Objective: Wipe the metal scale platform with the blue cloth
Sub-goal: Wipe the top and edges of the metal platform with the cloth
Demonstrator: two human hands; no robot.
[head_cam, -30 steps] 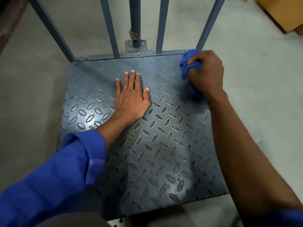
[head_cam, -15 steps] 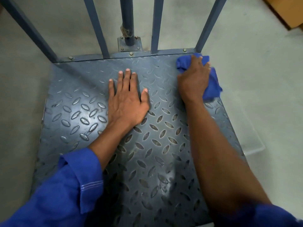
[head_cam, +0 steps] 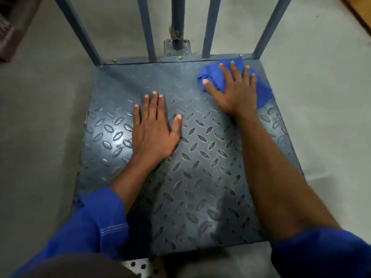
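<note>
The metal scale platform (head_cam: 200,187) is a grey-blue checker plate lying on the floor and fills the middle of the head view. A crumpled blue cloth (head_cam: 263,91) lies at its far right corner. My right hand (head_cam: 233,91) presses flat on the cloth with fingers spread, covering most of it. Palm down, my left hand (head_cam: 154,129) rests on the bare plate left of centre, holding nothing.
Blue metal rail bars (head_cam: 147,31) and a central post (head_cam: 177,23) rise from the platform's far edge. Grey concrete floor (head_cam: 40,127) surrounds the platform. A dark object (head_cam: 10,35) sits at the far left and a wooden edge (head_cam: 359,13) at the far right.
My right hand has flattened from a bunched grip to spread fingers pressing the cloth down at the far right corner. The left hand stays planted.
</note>
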